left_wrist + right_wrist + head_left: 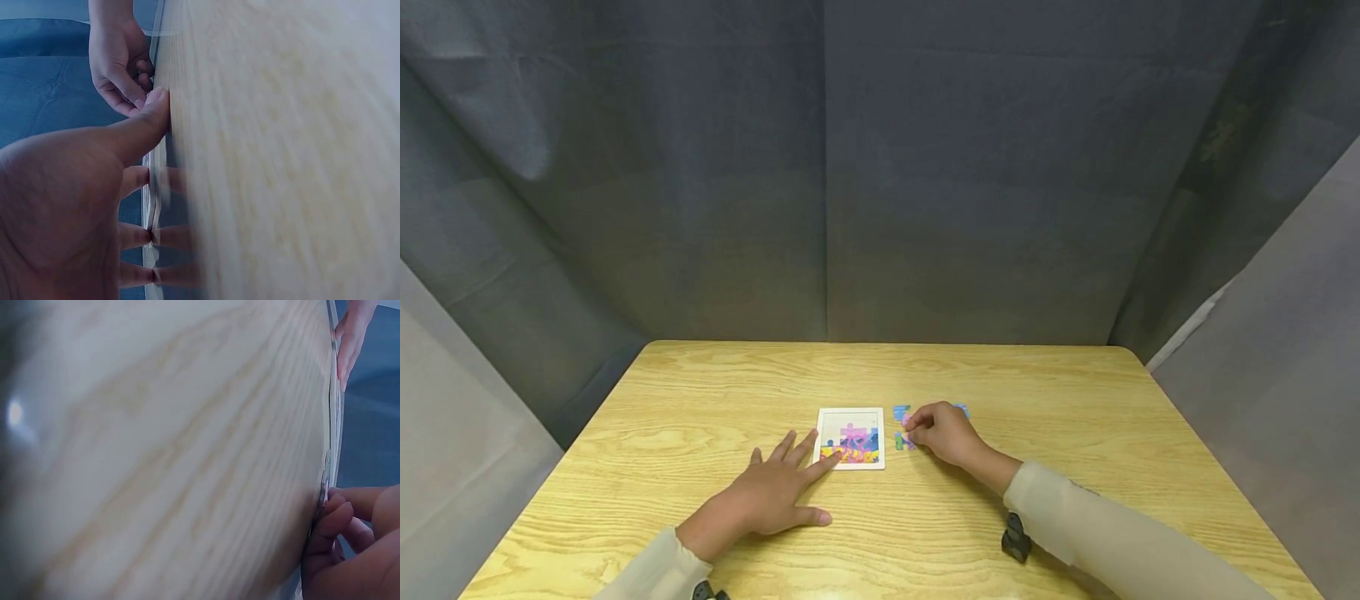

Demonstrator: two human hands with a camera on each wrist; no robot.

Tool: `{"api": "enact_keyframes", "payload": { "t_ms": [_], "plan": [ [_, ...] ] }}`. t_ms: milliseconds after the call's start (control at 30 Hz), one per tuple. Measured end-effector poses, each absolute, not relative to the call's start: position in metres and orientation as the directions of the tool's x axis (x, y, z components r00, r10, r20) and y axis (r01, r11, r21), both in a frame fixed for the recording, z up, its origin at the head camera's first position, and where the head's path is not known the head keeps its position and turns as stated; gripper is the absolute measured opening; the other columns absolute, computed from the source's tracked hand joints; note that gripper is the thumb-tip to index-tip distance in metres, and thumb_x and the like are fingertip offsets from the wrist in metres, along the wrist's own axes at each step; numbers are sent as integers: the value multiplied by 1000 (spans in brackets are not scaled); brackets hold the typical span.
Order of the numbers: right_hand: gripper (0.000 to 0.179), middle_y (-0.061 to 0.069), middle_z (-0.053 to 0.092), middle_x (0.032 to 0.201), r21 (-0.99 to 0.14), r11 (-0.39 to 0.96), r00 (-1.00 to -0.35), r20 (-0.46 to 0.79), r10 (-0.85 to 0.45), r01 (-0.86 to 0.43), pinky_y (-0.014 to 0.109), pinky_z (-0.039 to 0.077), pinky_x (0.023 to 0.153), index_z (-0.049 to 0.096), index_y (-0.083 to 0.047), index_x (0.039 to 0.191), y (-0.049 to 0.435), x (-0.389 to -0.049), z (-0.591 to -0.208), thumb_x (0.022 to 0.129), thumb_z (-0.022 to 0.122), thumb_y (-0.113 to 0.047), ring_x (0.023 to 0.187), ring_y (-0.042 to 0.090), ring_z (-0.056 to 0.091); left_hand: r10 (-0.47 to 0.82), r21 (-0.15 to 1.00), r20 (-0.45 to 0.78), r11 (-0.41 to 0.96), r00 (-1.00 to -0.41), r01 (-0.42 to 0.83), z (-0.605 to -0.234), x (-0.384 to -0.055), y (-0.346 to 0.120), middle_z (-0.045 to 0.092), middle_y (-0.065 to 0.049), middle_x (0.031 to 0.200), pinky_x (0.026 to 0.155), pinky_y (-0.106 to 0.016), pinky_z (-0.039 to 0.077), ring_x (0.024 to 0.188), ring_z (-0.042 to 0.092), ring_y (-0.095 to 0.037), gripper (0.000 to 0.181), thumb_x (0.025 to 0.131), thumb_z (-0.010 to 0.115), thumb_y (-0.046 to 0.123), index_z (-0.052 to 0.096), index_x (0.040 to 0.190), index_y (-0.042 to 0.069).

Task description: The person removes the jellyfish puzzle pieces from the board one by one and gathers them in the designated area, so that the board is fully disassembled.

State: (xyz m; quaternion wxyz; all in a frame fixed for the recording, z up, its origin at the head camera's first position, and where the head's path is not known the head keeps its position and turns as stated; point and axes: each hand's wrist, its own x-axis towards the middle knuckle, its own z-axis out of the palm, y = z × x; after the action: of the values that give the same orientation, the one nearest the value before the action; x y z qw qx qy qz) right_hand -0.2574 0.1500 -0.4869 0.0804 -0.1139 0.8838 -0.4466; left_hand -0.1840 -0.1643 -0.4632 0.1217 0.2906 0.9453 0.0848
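Observation:
A square jigsaw puzzle in a white frame [851, 467] lies flat on the table, its lower part filled with pink, blue and yellow pieces and its upper part pale and bare. My left hand [775, 492] is spread beside it, with fingertips resting on the frame's left side and lower pieces. To the right of the frame, the thumb and forefinger of my right hand [949, 435] pinch a small pinkish puzzle piece [907, 420], mostly covered by the fingers. Close by lie a blue piece [901, 412] and a green-and-purple piece [900, 442].
Another blue piece [962, 409] shows from behind my right hand. The wooden table [737, 375] has its far edge against a dark grey curtain [970, 208]. Paler cloth panels hang at both sides.

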Motion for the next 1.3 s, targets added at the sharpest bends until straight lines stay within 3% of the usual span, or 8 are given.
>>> {"api": "enact_keyframes", "payload": {
  "t_ms": [533,733,1300],
  "plan": [
    [10,8,71,84,-857,507,-960,-62,-274,-89,22,53,60,73,2,104,144,-258,-482,95,71,-1,67,16,64,569,226,-185,818,-801,529,-465,-186,-165,11,-19,172,102,-87,24,153,13,-55,88,92,55,73,25,165,34],
    [10,11,73,86,-874,478,-957,-57,-283,-89,28,58,66,73,3,104,136,-258,-478,95,71,0,71,22,69,574,228,-181,814,-799,534,-466,-185,-165,10,-19,172,101,-87,24,152,13,-56,88,91,54,74,25,164,34],
    [16,6,67,86,-881,453,-939,-30,-343,-138,26,56,63,71,4,110,105,-261,-479,95,71,-3,69,18,63,556,222,-198,827,-807,516,-466,-187,-164,11,-18,172,102,-86,25,153,13,-54,88,90,54,76,27,164,36]
  ]
}}
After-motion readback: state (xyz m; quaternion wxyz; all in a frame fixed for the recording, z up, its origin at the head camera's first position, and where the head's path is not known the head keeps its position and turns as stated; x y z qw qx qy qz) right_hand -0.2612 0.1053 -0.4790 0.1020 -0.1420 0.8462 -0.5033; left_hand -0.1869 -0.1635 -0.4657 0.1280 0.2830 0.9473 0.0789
